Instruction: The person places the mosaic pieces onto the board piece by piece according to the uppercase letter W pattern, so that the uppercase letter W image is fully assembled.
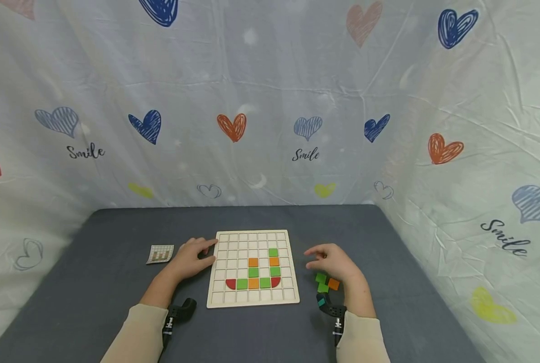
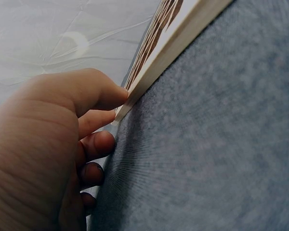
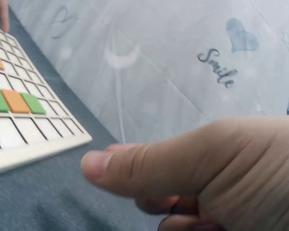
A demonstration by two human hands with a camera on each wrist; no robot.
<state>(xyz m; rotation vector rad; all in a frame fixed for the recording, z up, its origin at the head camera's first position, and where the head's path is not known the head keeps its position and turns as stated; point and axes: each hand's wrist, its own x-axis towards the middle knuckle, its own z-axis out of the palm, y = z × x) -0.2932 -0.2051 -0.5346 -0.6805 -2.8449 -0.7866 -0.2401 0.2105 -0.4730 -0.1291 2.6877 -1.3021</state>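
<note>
A pale wooden grid board (image 1: 224, 297) lies on the grey table. Green, orange and red pieces fill some of its squares, among them an orange square (image 1: 254, 283) low in the middle and a red rounded piece (image 1: 230, 284) at the left. My left hand (image 1: 190, 259) touches the board's left edge with thumb and index finger; the left wrist view shows the fingertips right at the rim. To the right of the board hovers my right hand (image 1: 331, 259), fingers loosely bent, thumb and index apart, nothing visible between them. In the right wrist view the thumb (image 3: 120, 168) partly hides the other fingers.
Loose green blocks (image 1: 321, 278) and an orange block (image 1: 333, 284) lie close beside the right wrist. A small card with a grid pattern (image 1: 160, 254) rests left of the left hand. Behind the table hangs a white curtain (image 1: 270, 166) printed with hearts.
</note>
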